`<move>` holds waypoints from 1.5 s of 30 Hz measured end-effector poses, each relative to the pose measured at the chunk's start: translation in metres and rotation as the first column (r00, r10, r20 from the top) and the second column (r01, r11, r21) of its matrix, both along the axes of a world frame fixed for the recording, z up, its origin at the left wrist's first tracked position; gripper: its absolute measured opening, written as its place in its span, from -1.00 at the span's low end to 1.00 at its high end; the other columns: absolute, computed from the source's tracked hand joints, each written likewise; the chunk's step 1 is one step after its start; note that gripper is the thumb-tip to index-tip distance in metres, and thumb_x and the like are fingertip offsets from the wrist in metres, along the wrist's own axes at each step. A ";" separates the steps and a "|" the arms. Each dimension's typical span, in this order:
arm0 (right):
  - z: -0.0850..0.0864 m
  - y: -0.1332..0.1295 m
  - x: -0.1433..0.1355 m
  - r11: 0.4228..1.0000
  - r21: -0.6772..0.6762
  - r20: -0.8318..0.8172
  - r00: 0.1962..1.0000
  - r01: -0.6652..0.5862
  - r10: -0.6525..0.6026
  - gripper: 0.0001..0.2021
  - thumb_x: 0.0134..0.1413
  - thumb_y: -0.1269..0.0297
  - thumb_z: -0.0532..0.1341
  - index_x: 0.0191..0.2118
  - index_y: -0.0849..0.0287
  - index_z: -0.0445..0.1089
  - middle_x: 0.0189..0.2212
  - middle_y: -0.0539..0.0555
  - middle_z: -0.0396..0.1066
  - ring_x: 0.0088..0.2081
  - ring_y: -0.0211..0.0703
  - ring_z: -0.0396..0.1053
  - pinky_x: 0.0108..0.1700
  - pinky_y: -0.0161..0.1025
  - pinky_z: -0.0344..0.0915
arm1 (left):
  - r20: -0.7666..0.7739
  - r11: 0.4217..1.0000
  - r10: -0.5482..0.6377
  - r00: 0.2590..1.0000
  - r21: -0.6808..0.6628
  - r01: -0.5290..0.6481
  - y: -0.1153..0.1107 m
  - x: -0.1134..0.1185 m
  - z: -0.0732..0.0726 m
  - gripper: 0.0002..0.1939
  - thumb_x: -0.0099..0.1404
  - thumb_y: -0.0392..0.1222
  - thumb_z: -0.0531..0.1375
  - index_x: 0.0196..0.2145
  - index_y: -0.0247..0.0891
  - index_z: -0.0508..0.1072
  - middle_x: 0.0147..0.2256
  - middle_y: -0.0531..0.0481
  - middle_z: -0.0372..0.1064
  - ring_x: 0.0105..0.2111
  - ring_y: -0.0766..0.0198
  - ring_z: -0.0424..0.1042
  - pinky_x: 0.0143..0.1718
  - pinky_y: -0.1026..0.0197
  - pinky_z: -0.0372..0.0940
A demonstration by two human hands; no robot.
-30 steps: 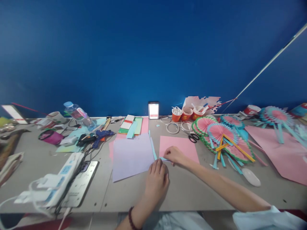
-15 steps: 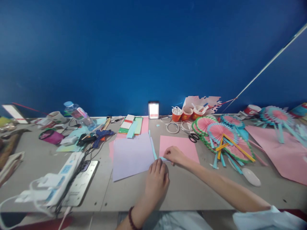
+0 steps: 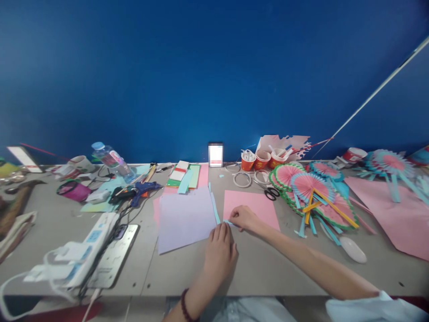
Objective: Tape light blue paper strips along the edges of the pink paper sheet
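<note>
My left hand (image 3: 220, 248), with a dark bead bracelet at the wrist, lies palm down on the grey table, its fingers close together at the left end of a small light-blue paper strip (image 3: 228, 222). My right hand (image 3: 244, 218) pinches the strip's other end over the near left part of a pink sheet (image 3: 254, 206). Left of my hands is a lavender sheet (image 3: 186, 219), with a longer light-blue strip (image 3: 215, 206) along its right edge. What lies under my left palm is hidden.
Black-handled scissors (image 3: 271, 193), red cups (image 3: 248, 161) and folded paper fans (image 3: 312, 187) are at the right. A power strip (image 3: 95, 250), a phone (image 3: 115, 257), a blue glue gun (image 3: 144, 190) and a bottle (image 3: 114, 162) are at the left.
Both hands keep nearly the same pose on the strip. The whole view has shifted very slightly.
</note>
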State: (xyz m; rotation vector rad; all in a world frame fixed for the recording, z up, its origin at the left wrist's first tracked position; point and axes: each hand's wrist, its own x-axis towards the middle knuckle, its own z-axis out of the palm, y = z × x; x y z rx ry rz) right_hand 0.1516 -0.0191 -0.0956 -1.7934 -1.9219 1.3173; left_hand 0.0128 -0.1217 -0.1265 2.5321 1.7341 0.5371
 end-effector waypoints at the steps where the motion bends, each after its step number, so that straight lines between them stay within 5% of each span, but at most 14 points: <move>1: 0.001 0.000 0.000 1.000 0.000 -0.004 1.000 -0.003 0.003 -0.90 -0.13 0.35 0.19 -0.50 0.26 0.43 -0.67 -0.04 0.36 -0.72 -0.35 0.32 -0.70 -0.49 0.10 | -0.007 1.000 0.005 1.000 -0.005 -0.005 0.000 0.001 0.000 -0.50 0.23 -0.29 0.04 0.13 -0.43 0.21 0.08 -0.27 0.27 0.07 -0.02 0.25 0.05 -0.07 0.19; 23: -0.003 -0.001 0.010 0.999 -0.038 -0.117 0.993 0.025 -0.029 -0.87 -0.10 0.40 0.23 -0.33 0.24 0.37 -0.55 -0.06 0.39 -0.70 -0.39 0.31 -0.68 -0.50 0.14 | -0.085 0.997 0.028 0.996 0.076 -0.021 0.002 0.001 -0.004 -0.52 0.22 -0.36 0.00 0.11 -0.39 0.28 0.09 -0.23 0.29 0.03 0.02 0.30 0.01 -0.05 0.20; 31: -0.002 0.000 0.022 0.997 0.048 -0.136 0.989 -0.055 0.061 -0.91 -0.16 0.47 0.20 -0.42 0.23 0.35 -0.66 -0.09 0.33 -0.64 -0.37 0.28 -0.61 -0.46 0.14 | -0.094 0.998 0.033 0.995 0.063 -0.027 0.004 0.000 -0.002 -0.52 0.21 -0.41 -0.02 0.10 -0.40 0.28 0.08 -0.21 0.31 0.01 0.05 0.32 0.00 -0.02 0.21; 45: -0.005 -0.001 0.026 1.000 0.004 -0.119 0.993 -0.017 0.017 -0.96 -0.18 0.45 0.19 -0.51 0.20 0.30 -0.72 -0.10 0.29 -0.69 -0.37 0.23 -0.64 -0.45 0.13 | -0.160 0.998 0.015 0.987 -0.052 -0.024 0.008 0.000 0.016 -0.52 0.28 -0.35 0.00 0.16 -0.35 0.21 0.08 -0.16 0.29 0.01 0.09 0.28 0.01 0.03 0.17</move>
